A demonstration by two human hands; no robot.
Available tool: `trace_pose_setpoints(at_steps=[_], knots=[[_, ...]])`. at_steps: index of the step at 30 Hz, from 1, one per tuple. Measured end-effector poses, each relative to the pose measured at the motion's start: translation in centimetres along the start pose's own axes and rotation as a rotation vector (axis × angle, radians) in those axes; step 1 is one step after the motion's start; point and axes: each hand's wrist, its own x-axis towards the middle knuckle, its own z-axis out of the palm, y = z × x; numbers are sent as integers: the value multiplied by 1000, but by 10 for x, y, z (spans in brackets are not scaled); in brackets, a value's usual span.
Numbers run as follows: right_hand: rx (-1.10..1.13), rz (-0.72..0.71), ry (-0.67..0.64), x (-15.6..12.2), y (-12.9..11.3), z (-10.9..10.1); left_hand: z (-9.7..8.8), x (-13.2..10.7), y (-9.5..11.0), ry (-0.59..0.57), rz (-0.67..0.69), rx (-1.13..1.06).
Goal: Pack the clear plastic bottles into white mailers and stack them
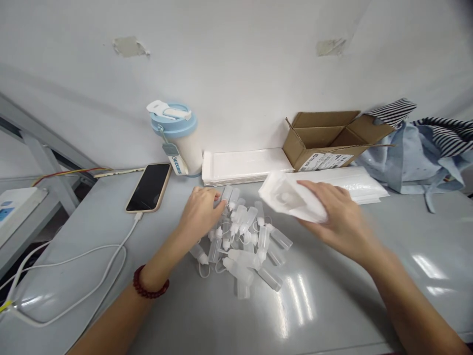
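My left hand (201, 212) is at the upper left of a loose pile of small clear plastic squeeze bottles (240, 266) with thin spouts and tethered white caps. Its fingers are curled in, and a squeeze bottle (226, 194) shows at the thumb and fingertips. To the right of the pile, my right hand (338, 217) grips a white mailer bag (284, 199) by its side, thumb and fingers wrapped round it. The bag's mouth gapes towards me, and something pale shows dimly inside.
Behind the pile lies a stack of white mailers (247, 166), with flat white mailers (364, 185) further right. An open cardboard box (325, 143), a blue cloth bag (406, 153), a lidded tumbler (181, 140) and a phone (148, 188) with a trailing white cable (118, 254) stand around.
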Motion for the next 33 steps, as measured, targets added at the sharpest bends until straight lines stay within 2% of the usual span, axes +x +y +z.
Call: trace_pose_setpoints(at_steps=[3,6,12,14,17,21,25,28,31,33], knots=[[-40,38,41,0,3,0,6,2,-1,9,-5,19],[-42,-8,-15,-1,1,5,7,3,-1,37,-20,8],[-65,-15,-56,0,-5,17,-11,-12,8,150,-29,-123],[-88,-10,-68,0,-5,18,-20,-20,14,176,25,-234],[-107,-29,-89,-1,-8,20,-27,-28,23,175,200,-327],[-66,-76,-129,-3,-21,21,-23,-31,30,184,430,-338],[-3,-131,-116,-5,-32,21,-18,-35,35,91,505,-454],[12,-129,-112,-5,-30,21,-18,-35,33,73,430,-537],[7,-80,-95,-4,-21,19,-19,-31,22,210,178,-440],[11,-25,-56,-3,-16,18,-16,-26,12,236,71,-340]])
